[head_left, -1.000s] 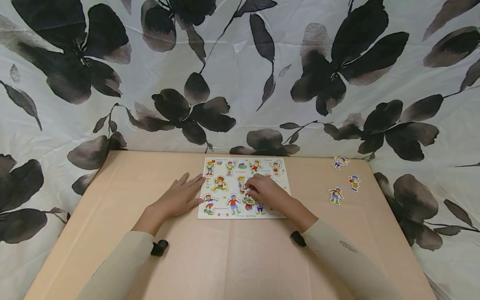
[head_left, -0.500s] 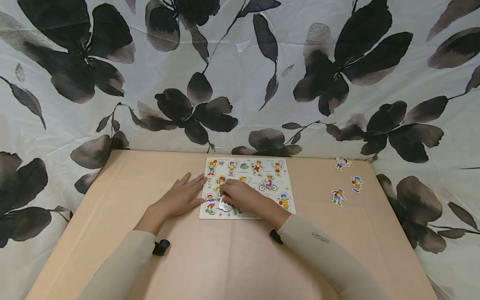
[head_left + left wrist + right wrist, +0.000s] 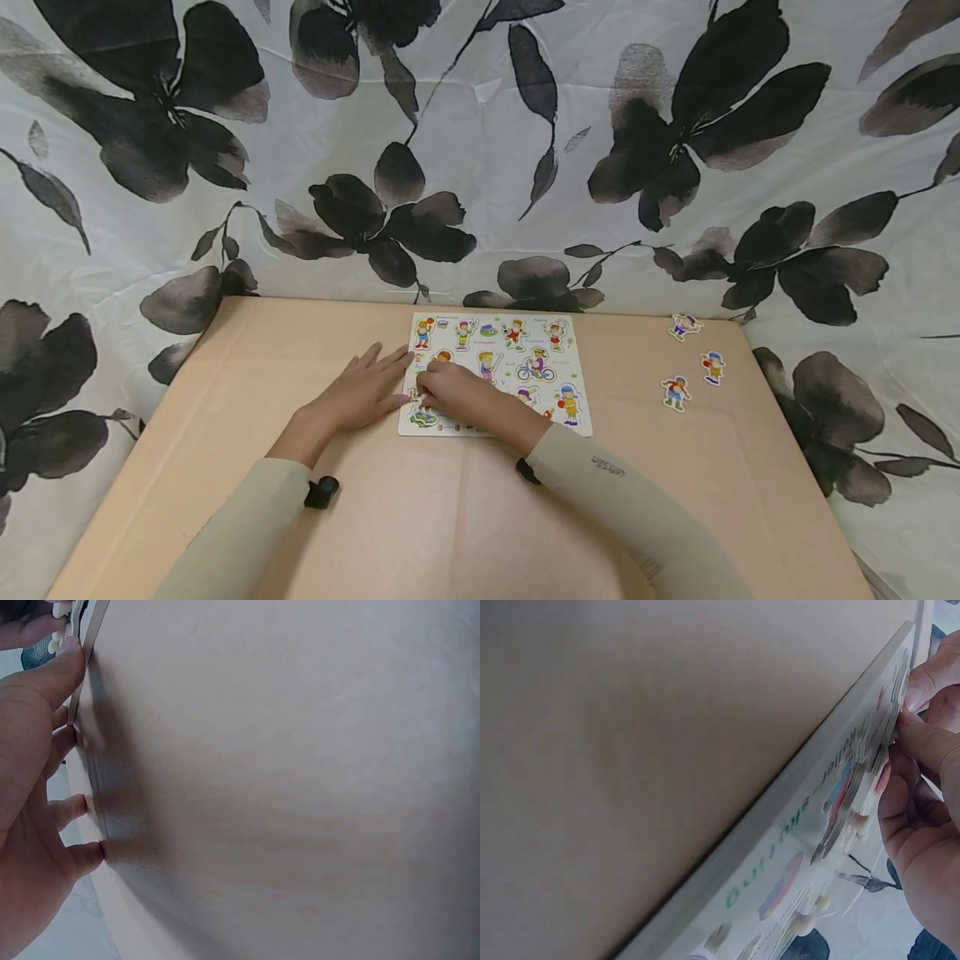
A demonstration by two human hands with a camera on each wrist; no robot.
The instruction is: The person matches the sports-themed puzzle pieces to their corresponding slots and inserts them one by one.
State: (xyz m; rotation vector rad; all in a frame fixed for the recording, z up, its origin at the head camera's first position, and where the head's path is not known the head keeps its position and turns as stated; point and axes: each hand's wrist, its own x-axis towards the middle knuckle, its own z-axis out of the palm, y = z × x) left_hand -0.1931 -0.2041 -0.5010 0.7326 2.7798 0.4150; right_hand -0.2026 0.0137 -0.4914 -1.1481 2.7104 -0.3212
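Observation:
In the head view a flat white puzzle board (image 3: 578, 428), printed with sport names, lies near the table's far edge and bears several cut-out child-figure pieces with small knobs. My right hand (image 3: 463, 392) is over its lower left part, pinching a puzzle piece (image 3: 423, 417) with green at its base. That piece overlaps the skateboarder's spot, and the fingers partly cover it. In the right wrist view thumb and fingertips meet close over the board (image 3: 735, 859). My left hand (image 3: 363, 390) lies with spread, straight fingers on the table, fingertips and thumb at the board's left edge.
Three loose figure pieces lie at the table's right: a far piece (image 3: 684, 327), a middle piece (image 3: 712, 367) and a nearer piece (image 3: 676, 393). A floral cloth (image 3: 480, 167) hangs behind the tan table (image 3: 480, 517).
My right hand has moved left across the board with the pinched piece, from the lower middle to the lower left corner. My left hand has stayed at the edge.

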